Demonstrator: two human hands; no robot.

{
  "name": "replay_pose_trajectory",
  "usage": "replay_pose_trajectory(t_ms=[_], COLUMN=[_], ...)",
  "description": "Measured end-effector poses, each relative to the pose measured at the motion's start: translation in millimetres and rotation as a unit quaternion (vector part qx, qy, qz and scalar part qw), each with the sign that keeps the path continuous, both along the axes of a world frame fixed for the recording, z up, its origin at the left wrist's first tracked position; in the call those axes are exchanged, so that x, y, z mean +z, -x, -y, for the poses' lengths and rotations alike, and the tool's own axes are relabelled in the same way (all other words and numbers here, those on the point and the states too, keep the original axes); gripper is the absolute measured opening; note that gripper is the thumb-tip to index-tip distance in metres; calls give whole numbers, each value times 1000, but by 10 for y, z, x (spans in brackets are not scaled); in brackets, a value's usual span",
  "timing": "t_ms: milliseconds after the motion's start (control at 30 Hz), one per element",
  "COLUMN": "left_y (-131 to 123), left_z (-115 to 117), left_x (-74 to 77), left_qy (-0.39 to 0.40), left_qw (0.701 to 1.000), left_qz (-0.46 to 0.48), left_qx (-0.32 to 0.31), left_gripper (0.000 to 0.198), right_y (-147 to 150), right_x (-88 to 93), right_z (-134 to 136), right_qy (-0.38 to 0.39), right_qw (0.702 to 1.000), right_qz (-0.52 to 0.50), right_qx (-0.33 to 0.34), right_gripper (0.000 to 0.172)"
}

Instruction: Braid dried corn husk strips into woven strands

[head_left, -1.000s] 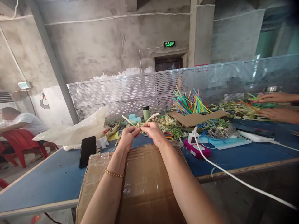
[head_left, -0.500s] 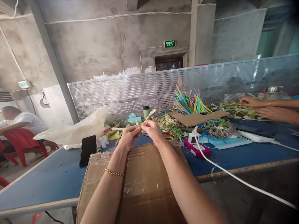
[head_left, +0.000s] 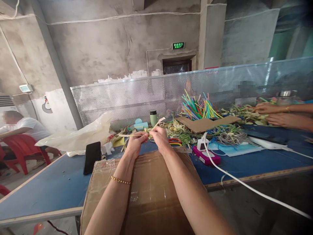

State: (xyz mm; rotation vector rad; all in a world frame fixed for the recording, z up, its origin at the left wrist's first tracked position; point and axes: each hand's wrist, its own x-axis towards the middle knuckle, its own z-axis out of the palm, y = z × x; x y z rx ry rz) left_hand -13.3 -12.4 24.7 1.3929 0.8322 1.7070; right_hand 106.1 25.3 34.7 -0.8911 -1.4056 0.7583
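My left hand [head_left: 136, 142] is closed, pinching a pale, flat strip [head_left: 125, 135] like straw or dried leaf that sticks out to its left. Close beside it, my right hand [head_left: 160, 137] is closed too, with another pale end [head_left: 160, 120] rising above its fingers. Whether both ends belong to one strip I cannot tell, since the fingers hide the middle. Both hands are raised over the far edge of a brown cardboard box [head_left: 156, 192] patched with clear tape. Behind them lies a heap of dried yellow-green plant strips [head_left: 174, 127].
A black phone [head_left: 92, 158] and a plastic bag [head_left: 78, 133] lie on the left. Coloured stems [head_left: 200, 109], a cardboard piece [head_left: 207, 123], a magenta power block [head_left: 206, 155] and its white cable [head_left: 234, 178] are on the right. A co-worker's hands [head_left: 276, 114] handle strips at far right.
My two hands have shifted very slightly to the right, with the pale strip still between them. The co-worker's hands have moved a little over their pile.
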Motion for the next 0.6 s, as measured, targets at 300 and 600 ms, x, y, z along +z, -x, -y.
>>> replay_pose_trajectory(t_ms=[300, 600], left_y=[3, -2], left_z=[68, 68], left_x=[41, 50], left_qy=[19, 28], left_qw=[995, 994], left_qz=[30, 52], left_qx=[-89, -93], left_gripper=[21, 22], right_y=[-17, -4], right_x=[16, 15], right_z=[21, 9], right_qy=[-26, -39], right_qw=[1000, 999], right_qz=[-10, -6], right_qx=[16, 11], right_gripper=[8, 10])
